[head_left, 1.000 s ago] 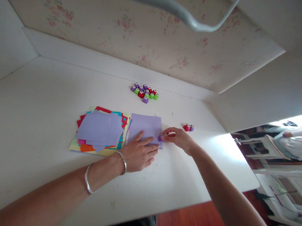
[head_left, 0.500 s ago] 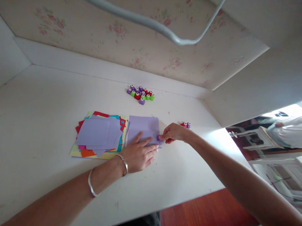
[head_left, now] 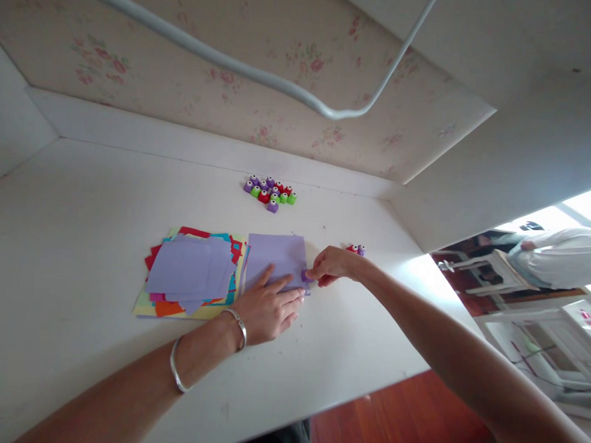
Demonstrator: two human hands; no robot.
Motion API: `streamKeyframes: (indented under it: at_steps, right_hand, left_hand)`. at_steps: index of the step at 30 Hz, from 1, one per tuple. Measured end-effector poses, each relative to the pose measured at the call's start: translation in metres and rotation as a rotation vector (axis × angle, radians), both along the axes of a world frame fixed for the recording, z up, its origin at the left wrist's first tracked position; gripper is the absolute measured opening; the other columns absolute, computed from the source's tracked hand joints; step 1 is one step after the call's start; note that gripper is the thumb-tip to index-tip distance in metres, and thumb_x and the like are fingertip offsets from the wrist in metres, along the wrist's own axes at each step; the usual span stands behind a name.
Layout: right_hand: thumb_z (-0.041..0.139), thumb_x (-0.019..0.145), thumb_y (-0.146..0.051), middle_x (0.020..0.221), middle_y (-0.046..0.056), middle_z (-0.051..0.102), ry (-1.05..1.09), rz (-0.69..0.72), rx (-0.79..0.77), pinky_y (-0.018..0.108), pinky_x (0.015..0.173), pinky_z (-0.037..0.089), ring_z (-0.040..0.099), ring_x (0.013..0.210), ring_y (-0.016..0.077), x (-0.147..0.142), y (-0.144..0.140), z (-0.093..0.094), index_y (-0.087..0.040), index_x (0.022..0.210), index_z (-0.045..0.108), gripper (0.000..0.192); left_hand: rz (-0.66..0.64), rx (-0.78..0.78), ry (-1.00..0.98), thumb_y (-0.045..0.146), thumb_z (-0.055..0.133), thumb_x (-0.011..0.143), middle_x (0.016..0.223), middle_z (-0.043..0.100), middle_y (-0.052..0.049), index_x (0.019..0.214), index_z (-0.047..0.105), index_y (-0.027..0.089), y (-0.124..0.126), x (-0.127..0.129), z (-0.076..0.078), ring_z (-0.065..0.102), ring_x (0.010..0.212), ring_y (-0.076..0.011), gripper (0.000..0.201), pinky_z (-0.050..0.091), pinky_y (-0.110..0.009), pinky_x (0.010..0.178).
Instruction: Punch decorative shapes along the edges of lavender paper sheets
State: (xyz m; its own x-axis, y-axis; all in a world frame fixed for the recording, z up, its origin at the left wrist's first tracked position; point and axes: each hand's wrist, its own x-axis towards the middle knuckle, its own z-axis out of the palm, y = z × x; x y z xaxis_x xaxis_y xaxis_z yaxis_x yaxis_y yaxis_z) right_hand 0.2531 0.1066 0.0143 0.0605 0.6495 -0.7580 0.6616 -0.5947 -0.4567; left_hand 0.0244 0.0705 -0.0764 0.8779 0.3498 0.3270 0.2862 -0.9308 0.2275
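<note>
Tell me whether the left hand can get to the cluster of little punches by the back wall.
Probably yes: the left hand lies flat on the lilac sheet, holding nothing, and bare table lies between it and the cluster.

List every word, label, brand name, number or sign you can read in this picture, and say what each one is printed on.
None can be read.
The lilac sheet under the left hand is blank.
The small purple punch pinched by the right hand shows no legible mark.
The cluster of punches and the pair of punches are too small to tell.
The stack of coloured paper shows no print.
The wallpaper bears only flowers.
</note>
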Motion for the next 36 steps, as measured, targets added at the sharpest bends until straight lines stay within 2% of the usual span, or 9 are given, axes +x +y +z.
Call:
streamKeyframes:
  at_steps: [7, 12, 20, 27, 32, 36]
  right_hand:
    - [0.086, 0.065, -0.029, 0.052, 0.001, 0.065, -0.003, 0.027, -0.003, 0.023, 0.060, 0.056, 0.064, 0.053, 0.0117, 0.000, 0.001, 0.000, -0.016, 0.056, 0.065, 0.026]
    - [0.086, 0.065, -0.028, 0.052, 0.001, 0.065, 0.033, 0.004, -0.008, 0.024, 0.061, 0.056, 0.064, 0.055, 0.0123, 0.003, 0.001, -0.003, -0.016, 0.057, 0.065, 0.025]
    - [0.086, 0.064, -0.032, 0.054, 0.001, 0.066, 0.014, 0.042, -0.014, 0.023, 0.060, 0.053, 0.064, 0.057, 0.0127, 0.005, 0.002, -0.004, -0.016, 0.058, 0.066, 0.026]
    - [0.088, 0.059, -0.043, 0.056, 0.000, 0.064, -0.058, 0.122, 0.003, 0.026, 0.065, 0.052, 0.062, 0.060, 0.0131, 0.007, 0.004, 0.002, -0.016, 0.057, 0.065, 0.035]
    - [0.080, 0.067, -0.056, 0.063, 0.000, 0.065, -0.096, 0.287, 0.109, 0.026, 0.065, 0.048, 0.056, 0.060, 0.0114, 0.018, -0.002, 0.010, -0.017, 0.063, 0.068, 0.041]
    - [0.067, 0.078, -0.064, 0.074, 0.005, 0.071, -0.072, 0.218, 0.193, 0.027, 0.066, 0.050, 0.062, 0.066, 0.0137, 0.029, -0.017, 0.006, -0.018, 0.073, 0.070, 0.046]
  left_hand:
    - [0.002, -0.001, -0.015, 0.041, 0.033, 0.103, 0.139, 0.056, 0.002, 0.130, 0.059, 0.028, -0.001, 0.001, -0.001, 0.042, 0.137, -0.0219, 0.040, -0.003, -0.051, 0.121]
    - [0.002, 0.000, -0.005, 0.041, 0.033, 0.103, 0.139, 0.056, 0.002, 0.130, 0.059, 0.029, -0.001, 0.000, -0.001, 0.042, 0.137, -0.0217, 0.040, -0.003, -0.052, 0.121]
    - [0.001, 0.003, -0.002, 0.041, 0.034, 0.102, 0.138, 0.057, 0.000, 0.131, 0.059, 0.029, 0.000, 0.000, 0.001, 0.042, 0.137, -0.0215, 0.040, -0.002, -0.051, 0.122]
    - [0.000, 0.025, -0.028, 0.041, 0.035, 0.102, 0.138, 0.057, 0.002, 0.130, 0.060, 0.028, 0.000, 0.000, -0.001, 0.043, 0.136, -0.0208, 0.039, -0.008, -0.048, 0.122]
    - [0.007, 0.036, -0.025, 0.042, 0.034, 0.102, 0.137, 0.058, 0.002, 0.130, 0.060, 0.029, 0.001, 0.000, 0.001, 0.043, 0.136, -0.0203, 0.039, -0.004, -0.048, 0.122]
    - [0.005, 0.021, -0.005, 0.041, 0.034, 0.102, 0.137, 0.058, 0.001, 0.129, 0.060, 0.029, 0.000, 0.000, 0.004, 0.044, 0.135, -0.0205, 0.040, 0.001, -0.049, 0.122]
